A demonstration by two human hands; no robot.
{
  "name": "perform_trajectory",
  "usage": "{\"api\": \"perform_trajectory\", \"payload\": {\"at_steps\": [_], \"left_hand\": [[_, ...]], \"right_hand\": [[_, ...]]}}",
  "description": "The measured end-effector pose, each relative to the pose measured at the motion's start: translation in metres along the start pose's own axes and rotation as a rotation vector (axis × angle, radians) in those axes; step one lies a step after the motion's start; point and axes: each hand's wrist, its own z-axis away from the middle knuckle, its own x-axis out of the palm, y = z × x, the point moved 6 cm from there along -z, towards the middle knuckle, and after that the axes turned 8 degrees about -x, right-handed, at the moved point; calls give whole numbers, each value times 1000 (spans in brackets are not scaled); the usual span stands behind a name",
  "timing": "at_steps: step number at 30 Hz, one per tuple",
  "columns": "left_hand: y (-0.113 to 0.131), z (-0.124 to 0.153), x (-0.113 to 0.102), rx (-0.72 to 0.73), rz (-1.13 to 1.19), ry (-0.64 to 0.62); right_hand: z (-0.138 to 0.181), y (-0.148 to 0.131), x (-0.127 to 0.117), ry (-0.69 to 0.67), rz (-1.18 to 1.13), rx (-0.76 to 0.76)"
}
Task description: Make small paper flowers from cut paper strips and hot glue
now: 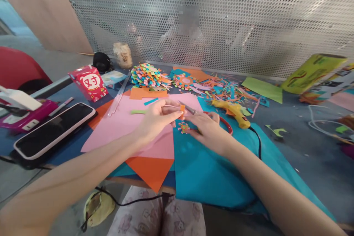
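Over the middle of the table, my left hand (160,114) is closed, pinching a small orange paper strip (182,110) between thumb and fingers. My right hand (208,129) is closed around red-handled scissors (228,125), partly hidden by the hand. Their metal blades point left, just above the orange strip. A small fringed paper flower (183,127) shows right below the fingers; whether my right hand touches it I cannot tell. Beneath the hands lie pink paper (110,136) and blue paper (215,169). A green strip (138,111) is near my left hand.
A yellow glue gun (235,112) with a black cord lies at right. Behind are a cluster of fringed paper flowers (148,75) and coloured paper scraps (221,90). A phone (55,129) and red packet (90,83) are at left. Perforated metal (221,18) borders the back.
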Motion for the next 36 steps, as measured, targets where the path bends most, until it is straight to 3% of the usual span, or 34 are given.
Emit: {"api": "perform_trajectory", "payload": {"at_steps": [9, 14, 18, 24, 29, 36], "left_hand": [[1, 1, 1, -5, -8, 12], [1, 1, 1, -14, -4, 27], [2, 1, 0, -6, -10, 46], [5, 2, -1, 38, -56, 23], [-2, 4, 3, -34, -109, 5], [-18, 10, 19, -131, -120, -100]], "right_hand": [[4, -2, 1, -26, -62, -22], [4, -7, 2, -29, -216, 4], [6, -6, -7, 61, -372, 19], [16, 12, -16, 181, -739, 261], [20, 20, -31, 432, -992, 366], [25, 20, -26, 503, -1155, 486]]}}
